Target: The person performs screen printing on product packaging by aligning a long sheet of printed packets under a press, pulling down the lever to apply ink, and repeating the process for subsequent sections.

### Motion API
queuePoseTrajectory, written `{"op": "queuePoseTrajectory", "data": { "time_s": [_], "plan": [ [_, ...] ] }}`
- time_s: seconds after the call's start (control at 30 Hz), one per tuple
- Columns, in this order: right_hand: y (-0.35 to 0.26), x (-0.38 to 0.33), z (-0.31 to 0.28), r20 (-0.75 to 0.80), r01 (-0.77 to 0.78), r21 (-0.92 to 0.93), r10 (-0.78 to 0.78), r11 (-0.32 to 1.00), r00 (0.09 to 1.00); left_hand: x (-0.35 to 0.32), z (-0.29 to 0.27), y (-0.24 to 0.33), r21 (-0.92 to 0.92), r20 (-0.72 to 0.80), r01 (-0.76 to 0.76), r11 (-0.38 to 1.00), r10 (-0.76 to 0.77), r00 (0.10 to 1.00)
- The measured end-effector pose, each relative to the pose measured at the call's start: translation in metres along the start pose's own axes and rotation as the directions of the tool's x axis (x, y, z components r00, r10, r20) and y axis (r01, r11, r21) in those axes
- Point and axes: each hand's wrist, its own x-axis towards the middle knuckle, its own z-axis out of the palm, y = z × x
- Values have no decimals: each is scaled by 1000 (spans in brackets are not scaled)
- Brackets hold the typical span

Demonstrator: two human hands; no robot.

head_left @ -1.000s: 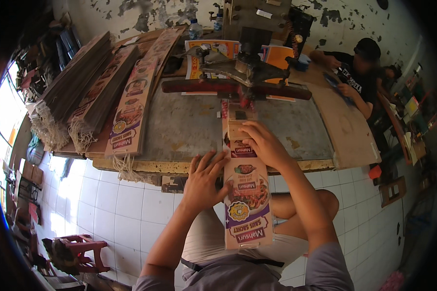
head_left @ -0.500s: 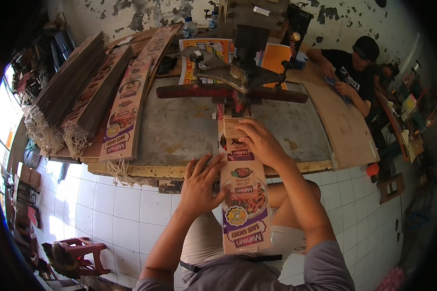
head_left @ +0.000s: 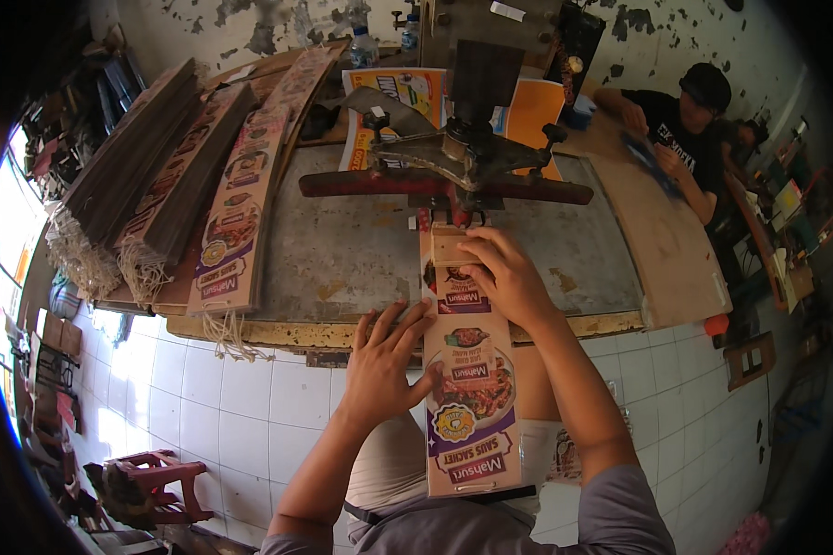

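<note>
A long printed cardboard strip lay over the desk edge, its far end under the press (red-armed). The left hand pressed flat against its side; the right hand lay flat on top.

Camera: one head-worn fisheye view, no second view to share with.
Position: above the person's own lap, close over both forearms, which enter from the lower edge.
Facing: forward and down onto the desk.
Nearness: left hand and right hand lie close; the seated person at upper right is well apart.
Distortion: the desk's edges and the floor tiles bend toward the dark round rim.
</note>
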Motion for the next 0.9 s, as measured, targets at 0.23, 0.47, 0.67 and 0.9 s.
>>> {"op": "queuePoseTrajectory", "data": {
  "time_s": [0.23, 0.47, 0.67, 0.9],
  "plan": [
    [-2, 0, 0, -18, -2, -9, 2, 1000, 1000, 1, 0, -1, -6, 9, 5, 1000, -5, 1000],
    [0, -1, 1, -11, -16, -21, 16, 1000, 1000, 0, -1, 0, 21, 19, 7, 1000, -8, 1000],
    [-3, -2, 1, -20, -34, -10, 33, 999, 999, -1, 1, 0, -3, 17, 16, 1000, -16, 1000],
    [0, -8, 1, -54, -48, -9, 47, 999, 997, -2, 3, 0, 2, 21, 2, 1000, -2, 1000]
  ]
}}
